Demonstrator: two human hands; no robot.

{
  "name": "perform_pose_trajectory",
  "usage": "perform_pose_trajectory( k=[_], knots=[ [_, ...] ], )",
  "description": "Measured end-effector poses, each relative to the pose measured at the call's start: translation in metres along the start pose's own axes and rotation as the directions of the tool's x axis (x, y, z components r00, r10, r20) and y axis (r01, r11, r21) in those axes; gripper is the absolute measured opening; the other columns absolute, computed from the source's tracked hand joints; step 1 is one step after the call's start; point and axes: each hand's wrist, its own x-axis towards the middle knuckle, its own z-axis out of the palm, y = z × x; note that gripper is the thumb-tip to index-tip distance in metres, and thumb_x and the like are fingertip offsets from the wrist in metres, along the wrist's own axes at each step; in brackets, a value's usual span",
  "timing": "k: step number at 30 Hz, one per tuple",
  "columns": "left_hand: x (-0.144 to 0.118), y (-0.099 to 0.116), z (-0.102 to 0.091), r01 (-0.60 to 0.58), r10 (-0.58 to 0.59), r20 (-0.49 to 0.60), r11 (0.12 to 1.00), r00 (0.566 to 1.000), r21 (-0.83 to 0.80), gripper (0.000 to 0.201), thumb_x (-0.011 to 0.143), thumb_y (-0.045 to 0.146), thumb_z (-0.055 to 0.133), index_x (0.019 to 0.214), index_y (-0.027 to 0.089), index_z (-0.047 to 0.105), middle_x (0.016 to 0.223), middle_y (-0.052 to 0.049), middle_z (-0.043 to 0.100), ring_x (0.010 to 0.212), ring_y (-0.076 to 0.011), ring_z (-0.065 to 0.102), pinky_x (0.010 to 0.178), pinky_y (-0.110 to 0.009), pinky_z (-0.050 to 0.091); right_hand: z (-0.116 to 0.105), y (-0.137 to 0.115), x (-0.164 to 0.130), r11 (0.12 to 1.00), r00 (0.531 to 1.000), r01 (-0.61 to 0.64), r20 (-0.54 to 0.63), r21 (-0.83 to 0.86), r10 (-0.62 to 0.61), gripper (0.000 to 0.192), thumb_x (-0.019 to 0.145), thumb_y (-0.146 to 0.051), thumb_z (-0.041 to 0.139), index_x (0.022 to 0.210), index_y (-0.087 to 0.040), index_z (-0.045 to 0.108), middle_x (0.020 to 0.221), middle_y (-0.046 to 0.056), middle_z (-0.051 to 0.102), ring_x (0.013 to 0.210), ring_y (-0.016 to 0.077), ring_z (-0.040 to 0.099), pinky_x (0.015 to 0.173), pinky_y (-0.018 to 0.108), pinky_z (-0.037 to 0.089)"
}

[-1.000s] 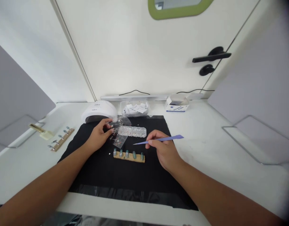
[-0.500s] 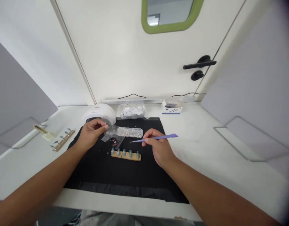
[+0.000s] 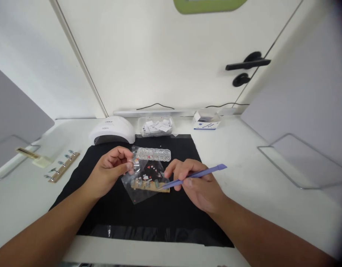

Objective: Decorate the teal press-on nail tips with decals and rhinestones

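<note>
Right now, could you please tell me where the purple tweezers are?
In the head view, the purple tweezers are right of centre in the right hand, their tip near the tan nail strip's right end.

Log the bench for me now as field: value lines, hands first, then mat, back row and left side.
Left hand: pinching a clear plastic bag with red and white bits
Right hand: holding a purple tool
Mat: black; tan strip of nail tips, partly seen through the bag; clear case
Back row: white lamp, plastic tub, small box
Left side: second strip
</note>
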Motion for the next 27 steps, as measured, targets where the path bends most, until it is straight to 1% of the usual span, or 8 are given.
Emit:
perform_pose_trajectory(
  k=[3, 7, 11, 15, 20, 22, 25, 27],
  knots=[
    [-0.002, -0.004, -0.002, 0.029, -0.029, 0.018, 1.0, 0.999, -0.007, 0.017, 0.076, 0.018, 0.079, 0.09, 0.019, 0.069, 0.073, 0.002, 0.064, 0.06, -0.0076, 0.06, 0.057, -0.016, 0.048, 0.0, 0.008, -0.004, 0.998, 0.997, -0.055, 0.048, -0.011, 0.056, 0.003, 0.08, -0.027, 0.073, 0.082, -0.026, 0.074, 0.074, 0.001, 0.062, 0.082, 0.0187, 0.064, 0.058, 0.027, 0.049],
    [-0.002, -0.007, 0.001, 0.032, -0.032, 0.032, 0.999, 0.999, -0.024, 0.017, 0.076, 0.016, 0.079, 0.09, 0.019, 0.069, 0.074, 0.002, 0.063, 0.061, -0.0075, 0.061, 0.058, -0.016, 0.05, 0.0, 0.014, -0.006, 0.997, 0.998, -0.04, 0.047, -0.062, 0.043, 0.002, 0.082, -0.026, 0.072, 0.082, -0.025, 0.073, 0.078, 0.001, 0.064, 0.077, 0.0172, 0.063, 0.058, 0.028, 0.05],
    [-0.002, -0.008, 0.002, 0.032, -0.031, 0.031, 0.999, 0.999, -0.021, 0.016, 0.078, 0.015, 0.078, 0.09, 0.019, 0.069, 0.074, 0.002, 0.063, 0.061, -0.0072, 0.062, 0.058, -0.015, 0.051, 0.001, 0.012, -0.005, 0.995, 0.999, -0.009, 0.038, -0.098, 0.013, 0.005, 0.084, -0.025, 0.07, 0.085, -0.027, 0.075, 0.072, 0.001, 0.064, 0.076, 0.0179, 0.064, 0.063, 0.032, 0.051],
    [-0.004, -0.008, 0.004, 0.028, -0.028, 0.025, 0.999, 0.999, -0.033, 0.015, 0.079, 0.015, 0.077, 0.09, 0.019, 0.068, 0.075, 0.002, 0.063, 0.06, -0.0067, 0.062, 0.056, -0.014, 0.05, 0.001, 0.01, -0.004, 0.991, 1.0, 0.003, -0.001, -0.136, -0.004, 0.006, 0.084, -0.027, 0.07, 0.084, -0.028, 0.076, 0.065, 0.001, 0.063, 0.081, 0.0211, 0.064, 0.067, 0.035, 0.052],
    [-0.007, -0.004, 0.014, -0.001, -0.024, -0.135, 0.983, 0.991, -0.184, 0.021, 0.076, 0.016, 0.079, 0.093, 0.021, 0.068, 0.077, 0.004, 0.062, 0.065, -0.0075, 0.065, 0.059, -0.014, 0.052, 0.0, 0.007, -0.003, 0.986, 0.997, 0.048, -0.056, -0.158, -0.057, 0.005, 0.084, -0.029, 0.071, 0.083, -0.029, 0.076, 0.061, 0.001, 0.063, 0.088, 0.0237, 0.064, 0.076, 0.039, 0.053],
    [-0.009, -0.004, 0.018, -0.005, -0.032, -0.161, 0.974, 0.986, -0.225, 0.023, 0.076, 0.017, 0.079, 0.096, 0.022, 0.068, 0.077, 0.004, 0.063, 0.067, -0.0079, 0.066, 0.066, -0.016, 0.056, 0.001, 0.006, -0.003, 0.983, 0.996, 0.056, -0.058, -0.178, -0.067, 0.005, 0.084, -0.029, 0.071, 0.084, -0.03, 0.076, 0.06, 0.001, 0.064, 0.089, 0.024, 0.064, 0.08, 0.041, 0.052],
    [-0.012, -0.007, 0.021, 0.044, -0.066, -0.095, 0.975, 0.993, -0.217, 0.033, 0.078, 0.018, 0.077, 0.107, 0.025, 0.064, 0.076, 0.004, 0.064, 0.074, -0.0124, 0.07, 0.074, -0.023, 0.059, 0.003, 0.006, -0.003, 0.979, 0.995, 0.079, -0.052, -0.188, -0.09, 0.007, 0.086, -0.027, 0.069, 0.085, -0.029, 0.076, 0.062, 0.001, 0.064, 0.088, 0.0232, 0.063, 0.078, 0.038, 0.052],
    [-0.014, -0.01, 0.021, 0.078, -0.083, -0.019, 0.979, 0.996, -0.188, 0.042, 0.079, 0.016, 0.076, 0.116, 0.028, 0.059, 0.076, 0.004, 0.064, 0.075, -0.0143, 0.071, 0.073, -0.025, 0.058, 0.003, 0.006, -0.003, 0.98, 0.993, 0.093, -0.057, -0.175, -0.105, 0.009, 0.087, -0.025, 0.068, 0.086, -0.029, 0.076, 0.065, 0.001, 0.064, 0.086, 0.0215, 0.063, 0.072, 0.034, 0.052]
  ],
)
